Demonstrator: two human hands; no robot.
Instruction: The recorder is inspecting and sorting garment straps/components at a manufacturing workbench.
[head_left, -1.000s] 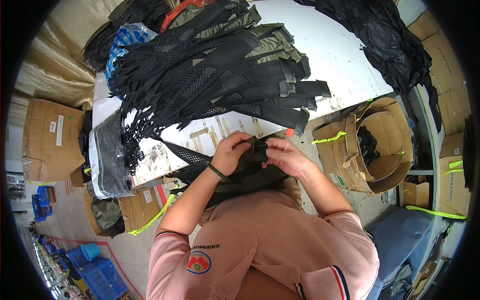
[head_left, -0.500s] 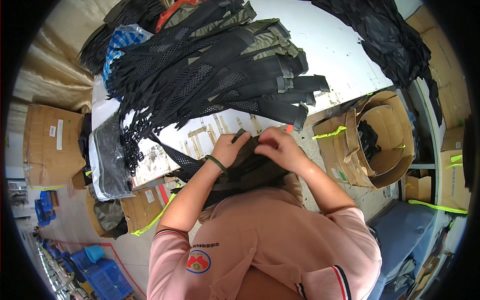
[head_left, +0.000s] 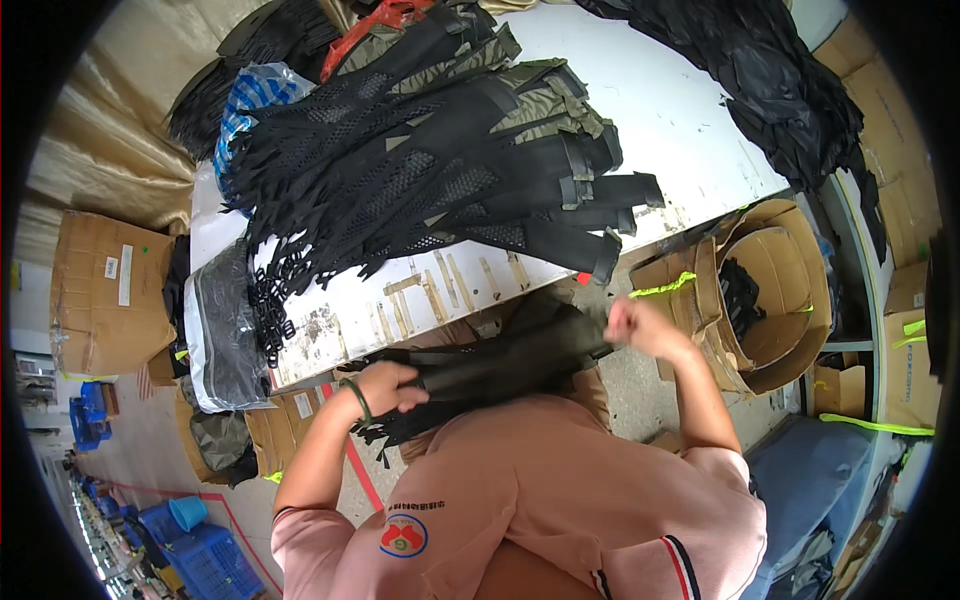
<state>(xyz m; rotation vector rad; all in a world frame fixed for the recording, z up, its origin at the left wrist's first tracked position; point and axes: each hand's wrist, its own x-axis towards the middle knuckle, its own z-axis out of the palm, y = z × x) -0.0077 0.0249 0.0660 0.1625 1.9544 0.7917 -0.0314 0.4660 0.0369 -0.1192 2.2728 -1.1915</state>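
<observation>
A black fabric strap (head_left: 500,366) stretches across my lap, over more dark straps, and is smeared by motion. At its left end, my left hand (head_left: 382,388), a green bangle on its wrist, is closed on the strap with bent fingers. My right hand (head_left: 642,328) is at the other end, fingers pinched together on the strap's tip and blurred. Beyond my lap, a large pile of black mesh straps (head_left: 430,170) with olive-green fabric ends lies on the white table (head_left: 690,120).
An open cardboard box (head_left: 700,290) holding black pieces stands right of my lap. Black sheets (head_left: 770,80) hang over the table's far right. A clear plastic bag (head_left: 225,330) and black buckles (head_left: 272,310) lie at the table's left edge. Another carton (head_left: 110,300) stands farther left.
My hands were close together at the table edge, working on a dark piece. They have moved apart, left and right, and the strap now lies drawn out between them over my lap.
</observation>
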